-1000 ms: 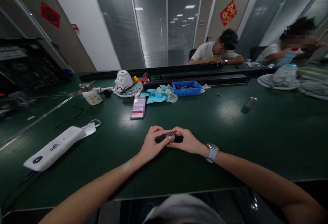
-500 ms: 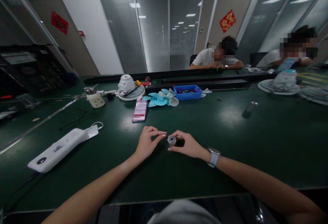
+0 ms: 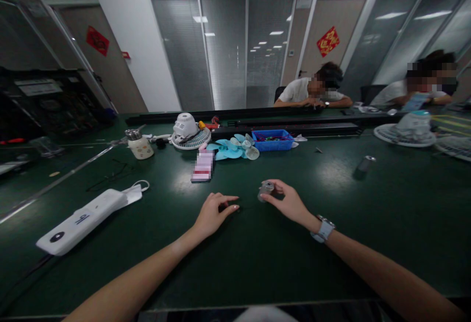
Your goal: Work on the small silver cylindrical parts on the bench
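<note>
Between the thumb and fingers of my right hand (image 3: 290, 203) is a small silver metal cylinder (image 3: 265, 191), with a round recess in its top; it is slightly tilted. My left hand (image 3: 215, 213) rests over the green tabletop (image 3: 235, 258) to its left, thumb and index finger apart with nothing seen between them. A gap lies between the left fingertips and the cylinder. Farther right, a similar metal cylinder (image 3: 367, 163) stands on the table. Beyond my left hand lies a phone (image 3: 202, 166) with a lit, blurred screen.
Pale blue fan blades (image 3: 232, 148) lie beside a blue tray (image 3: 272, 141) of small parts. A white fan (image 3: 186, 130) and a cream pot (image 3: 140, 146) of metal bits stand at the back left. A white power strip (image 3: 84, 219) lies left. Two people sit across the table.
My right hand has moved right and slightly away from me with the metal cylinder, leaving my left fingertips. My left thumb and index finger have spread apart. The camera view has shifted a little.
</note>
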